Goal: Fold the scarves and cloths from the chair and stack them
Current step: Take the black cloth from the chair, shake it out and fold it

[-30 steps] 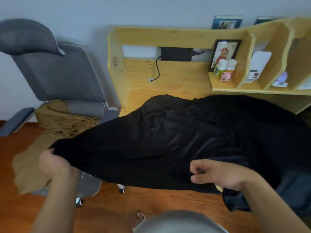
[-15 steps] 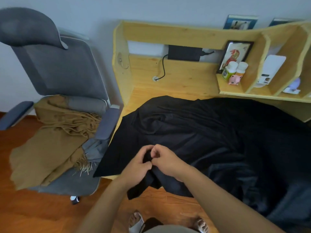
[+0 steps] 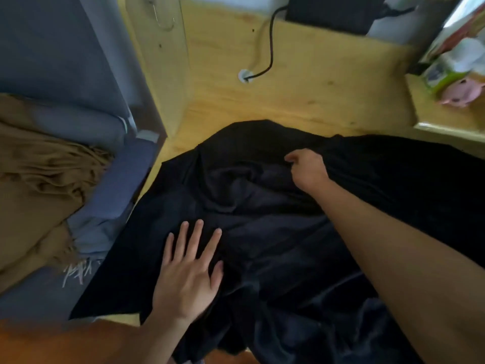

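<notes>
tan scarf (image 3: 39, 185): heaped on the chair (image 3: 120, 185), well to the left of the left hand and untouched; it waits its turn
left hand (image 3: 187, 274): fingers spread and straight, palm flat on the near left part of the black cloth, with the surface under it; best kept there as an anchor so the lower layer does not slide while the other side is drawn
black cloth (image 3: 262, 232): spread and rumpled over the surface, reaching from left of the left hand to past the right arm, its near edge hanging off toward the floor; the creases between the two hands want smoothing before any fold is set
right hand (image 3: 307, 168): fingers curled, pinching a fold of the black cloth at its far side, ahead and to the right of the left hand; a slow, level pull should bring edge to edge without bunching
surface (image 3: 301, 95): bare wood beyond the right hand, enough room, I judge, to lay the fold flat
</notes>
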`<state>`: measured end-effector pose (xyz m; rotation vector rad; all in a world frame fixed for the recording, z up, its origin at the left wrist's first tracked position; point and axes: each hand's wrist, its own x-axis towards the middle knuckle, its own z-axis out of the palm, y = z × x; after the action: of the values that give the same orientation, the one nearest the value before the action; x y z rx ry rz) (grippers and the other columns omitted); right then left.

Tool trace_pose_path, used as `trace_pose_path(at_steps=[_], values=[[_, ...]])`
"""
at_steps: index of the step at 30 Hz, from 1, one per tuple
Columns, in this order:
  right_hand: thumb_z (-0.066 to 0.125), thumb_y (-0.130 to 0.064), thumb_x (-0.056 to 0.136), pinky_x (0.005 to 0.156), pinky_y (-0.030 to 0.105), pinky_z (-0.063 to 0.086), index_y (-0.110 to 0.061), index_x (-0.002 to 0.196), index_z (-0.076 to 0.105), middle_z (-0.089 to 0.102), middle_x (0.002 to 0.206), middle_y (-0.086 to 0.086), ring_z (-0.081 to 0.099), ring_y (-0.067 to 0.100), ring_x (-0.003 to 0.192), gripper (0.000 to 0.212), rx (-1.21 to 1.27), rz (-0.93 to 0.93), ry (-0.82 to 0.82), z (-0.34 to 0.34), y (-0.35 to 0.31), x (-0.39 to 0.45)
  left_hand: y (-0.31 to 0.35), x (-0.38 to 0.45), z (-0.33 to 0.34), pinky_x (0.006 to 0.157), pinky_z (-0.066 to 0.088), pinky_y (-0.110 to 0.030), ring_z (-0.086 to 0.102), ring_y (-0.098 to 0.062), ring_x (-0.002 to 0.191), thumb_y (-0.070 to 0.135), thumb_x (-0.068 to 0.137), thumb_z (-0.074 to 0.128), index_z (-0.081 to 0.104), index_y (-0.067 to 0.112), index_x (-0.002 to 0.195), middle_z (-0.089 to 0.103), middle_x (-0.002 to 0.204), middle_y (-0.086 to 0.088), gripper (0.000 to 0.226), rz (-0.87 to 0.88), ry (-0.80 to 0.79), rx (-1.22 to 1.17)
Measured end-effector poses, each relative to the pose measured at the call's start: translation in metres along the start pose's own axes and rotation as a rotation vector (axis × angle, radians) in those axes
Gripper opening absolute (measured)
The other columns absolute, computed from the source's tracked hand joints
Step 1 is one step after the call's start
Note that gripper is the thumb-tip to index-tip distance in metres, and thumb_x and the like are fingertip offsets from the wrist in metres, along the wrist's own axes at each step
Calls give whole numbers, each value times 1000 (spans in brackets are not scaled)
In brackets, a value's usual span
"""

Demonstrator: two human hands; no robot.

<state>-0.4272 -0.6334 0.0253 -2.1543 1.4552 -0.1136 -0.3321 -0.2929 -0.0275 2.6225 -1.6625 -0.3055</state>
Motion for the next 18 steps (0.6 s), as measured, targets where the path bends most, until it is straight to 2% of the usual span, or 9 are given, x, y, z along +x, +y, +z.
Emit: trace_pose_path(at_steps=[6,13,18], values=[[49,-1,99,92,9,32,-18,124,71,60,133,1,57,18,122,37,58,-45,28,12,3,24,0,0,-3,122,23,-58,18,-34,156,56,96,37,32,33,159,21,169,-9,68,0,-9,12],[67,-16,95,86,17,38,-22,121,72,61,112,-6,56,9,106,27,56,-67,21,14,-13,25,2,0,-5,123,21,-57,15,-34,156,56,96,36,30,32,160,20,169,-9,68,-4,-25,31],[70,-28,93,84,27,51,-26,109,76,71,109,-1,63,20,110,17,8,-25,71,22,-18,27,2,0,-5,124,20,-57,14,-34,156,56,96,36,29,33,160,19,169,-9,68,-7,-14,25]])
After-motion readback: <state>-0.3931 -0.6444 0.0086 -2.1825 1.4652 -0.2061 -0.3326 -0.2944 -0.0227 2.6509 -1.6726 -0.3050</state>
